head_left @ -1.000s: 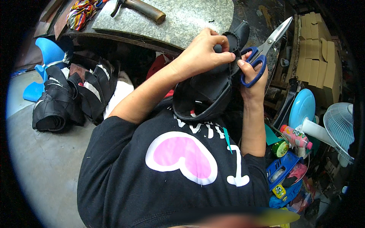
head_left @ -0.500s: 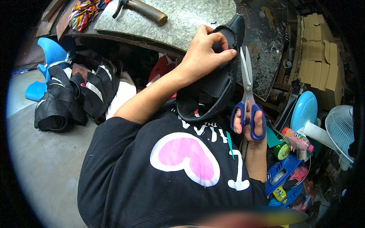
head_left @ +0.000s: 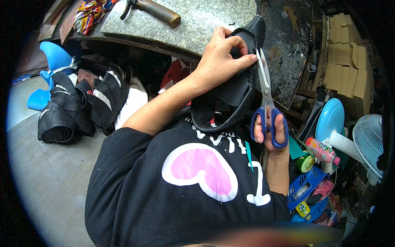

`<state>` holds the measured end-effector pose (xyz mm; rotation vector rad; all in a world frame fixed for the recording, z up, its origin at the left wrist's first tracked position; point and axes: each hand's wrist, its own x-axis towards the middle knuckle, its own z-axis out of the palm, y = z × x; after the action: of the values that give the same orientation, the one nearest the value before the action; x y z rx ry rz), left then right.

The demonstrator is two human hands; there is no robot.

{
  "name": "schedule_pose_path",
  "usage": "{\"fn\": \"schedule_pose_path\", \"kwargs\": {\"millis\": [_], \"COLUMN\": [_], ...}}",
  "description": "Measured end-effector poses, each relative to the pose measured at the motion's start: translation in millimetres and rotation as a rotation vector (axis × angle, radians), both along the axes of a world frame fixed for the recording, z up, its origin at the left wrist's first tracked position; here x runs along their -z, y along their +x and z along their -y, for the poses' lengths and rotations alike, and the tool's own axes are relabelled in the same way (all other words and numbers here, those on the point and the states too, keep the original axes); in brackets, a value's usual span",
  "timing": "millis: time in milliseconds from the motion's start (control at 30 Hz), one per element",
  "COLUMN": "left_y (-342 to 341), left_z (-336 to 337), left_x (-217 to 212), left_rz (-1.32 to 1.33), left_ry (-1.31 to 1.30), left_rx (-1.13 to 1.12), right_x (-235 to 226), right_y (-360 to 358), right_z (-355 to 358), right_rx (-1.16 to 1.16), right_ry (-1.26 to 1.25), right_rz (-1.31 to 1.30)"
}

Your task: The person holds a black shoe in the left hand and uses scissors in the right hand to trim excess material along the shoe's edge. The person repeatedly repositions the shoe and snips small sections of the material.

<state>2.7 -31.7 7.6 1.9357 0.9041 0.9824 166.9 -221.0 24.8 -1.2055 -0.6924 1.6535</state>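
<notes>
A black shoe upper (head_left: pixel 230 99) with a ragged trimmed rim rests against my front, its far end over the stone slab. My left hand (head_left: pixel 226 57) pinches its rim, thumb and forefinger together, the other fingers curled. In my right hand (head_left: pixel 273 129) is a pair of scissors (head_left: pixel 265 84) with dark blue handles, fingers through the loops. The blades point away from me, a little apart, along the upper's right side. Their tips are close to my left thumb; whether they touch the rim I cannot tell.
Across the stone slab (head_left: pixel 197 37) lies a wood-handled hammer (head_left: pixel 158 11). Bundled black pieces (head_left: pixel 61 117) sit on the floor at left, beside blue sheeting (head_left: pixel 57 55). On the right are stacked cardboard boxes (head_left: pixel 345 61), a fan (head_left: pixel 366 140), a pink bottle (head_left: pixel 323 150) and a blue basket (head_left: pixel 302 189).
My right hand has brought the scissors slightly up and left, so the tips are nearer my left thumb. The left hand and the upper stay almost where they were.
</notes>
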Motion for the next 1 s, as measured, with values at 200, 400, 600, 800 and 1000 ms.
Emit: {"fn": "schedule_pose_path", "kwargs": {"millis": [200, 400, 600, 800, 1000], "left_y": [1, 0, 1, -1, 2], "left_z": [0, 2, 2, 1, 3], "left_x": [0, 0, 3, 3, 3], "left_rz": [-0.017, -0.029, -0.067, -0.059, -0.032], "left_ry": [0.058, 0.058, 0.144, 0.094, 0.089], "left_rx": [-0.019, -0.012, -0.015, 0.005, -0.01], "right_x": [-1, -11, -15, -16, -15], "right_y": [-12, -6, 6, -4, 7], "right_z": [-4, -4, -7, -7, 0], "right_rx": [0.073, 0.092, 0.063, -0.004, -0.038], "right_ry": [-0.015, -0.097, -0.124, -0.066, -0.087], "right_rz": [-0.009, 0.006, -0.089, 0.283, 0.018]}}
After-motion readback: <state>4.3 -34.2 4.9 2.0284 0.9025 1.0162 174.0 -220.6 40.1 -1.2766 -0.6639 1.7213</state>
